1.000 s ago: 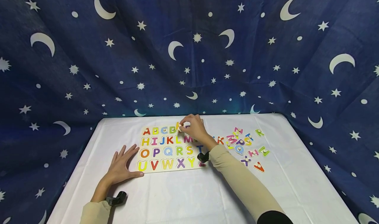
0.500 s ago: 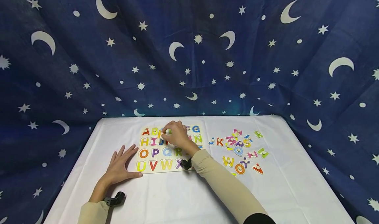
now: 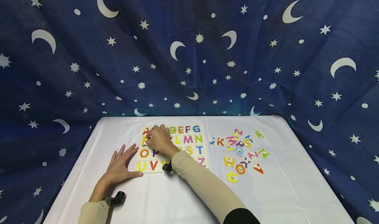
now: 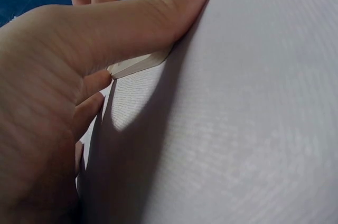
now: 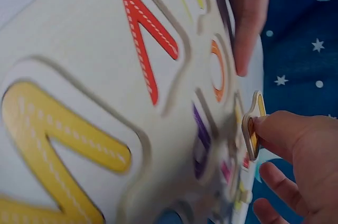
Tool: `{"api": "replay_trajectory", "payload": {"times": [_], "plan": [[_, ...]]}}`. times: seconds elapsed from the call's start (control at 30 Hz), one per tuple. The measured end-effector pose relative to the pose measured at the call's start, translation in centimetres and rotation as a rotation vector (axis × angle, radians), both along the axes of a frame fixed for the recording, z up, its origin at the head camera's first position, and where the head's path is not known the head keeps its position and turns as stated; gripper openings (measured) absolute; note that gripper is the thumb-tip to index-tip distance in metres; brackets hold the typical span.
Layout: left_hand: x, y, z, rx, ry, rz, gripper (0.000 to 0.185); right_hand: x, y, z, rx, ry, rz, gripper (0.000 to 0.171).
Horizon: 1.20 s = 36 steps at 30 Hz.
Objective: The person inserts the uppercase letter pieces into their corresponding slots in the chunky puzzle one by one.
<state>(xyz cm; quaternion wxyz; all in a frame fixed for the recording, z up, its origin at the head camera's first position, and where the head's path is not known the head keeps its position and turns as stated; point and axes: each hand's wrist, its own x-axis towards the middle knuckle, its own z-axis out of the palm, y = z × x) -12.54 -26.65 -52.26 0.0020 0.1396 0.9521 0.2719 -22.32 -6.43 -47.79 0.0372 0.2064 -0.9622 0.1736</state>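
My right hand (image 3: 160, 139) pinches a yellow-orange wooden letter puzzle piece (image 5: 259, 106) between thumb and fingertips, over the left end of the second row of the alphabet puzzle board (image 3: 148, 169). In the right wrist view the piece stands edge-on, above the board face, so its full shape is hidden. The left hand (image 3: 120, 164) lies with fingers spread at the board's lower left corner. Its thumb (image 4: 153, 12) touches the front edge, and its fingertips are at the left edge. In the top row, pieces with knobs, such as the blue G (image 3: 196, 128), sit in their slots.
Several loose knobbed letters lie on the white tablecloth right of the board, among them a blue Q (image 3: 239, 151), an orange O (image 3: 240, 169), a yellow U (image 3: 232, 177) and a red V (image 3: 258, 168). A dark blue curtain (image 3: 189, 82) hangs behind the table.
My right hand has carried the yellow-orange piece leftward and down, from the upper middle of the board to the second row's left end. The left hand has stayed put.
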Motion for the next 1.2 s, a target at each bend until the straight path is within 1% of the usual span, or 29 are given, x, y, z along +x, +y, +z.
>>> {"api": "replay_trajectory", "payload": {"times": [0.23, 0.33, 0.47, 0.7, 1.0, 1.2], "plan": [[-0.1, -0.1, 0.1, -0.008, 0.009, 0.000, 0.113, 0.0, -1.1, -1.0, 0.065, 0.037, -0.025, 0.010], [-0.1, -0.1, 0.1, -0.007, 0.006, 0.001, 0.113, 0.0, -1.4, -1.1, 0.063, 0.049, -0.020, 0.012], [-0.2, -0.1, -0.1, -0.009, 0.007, 0.003, 0.113, -0.1, -1.6, -1.1, 0.056, 0.040, -0.016, 0.013], [-0.2, 0.0, -0.3, 0.004, 0.005, -0.002, 0.113, -0.3, -1.7, -1.2, 0.081, 0.030, -0.028, 0.012], [0.0, -0.1, -0.1, 0.005, 0.003, -0.002, 0.112, -0.3, -1.8, -1.6, 0.029, -0.010, -0.059, 0.013], [-0.1, -0.1, -0.1, -0.005, -0.005, 0.007, 0.113, -0.3, -1.5, -1.9, 0.002, 0.007, -0.048, 0.014]]}}
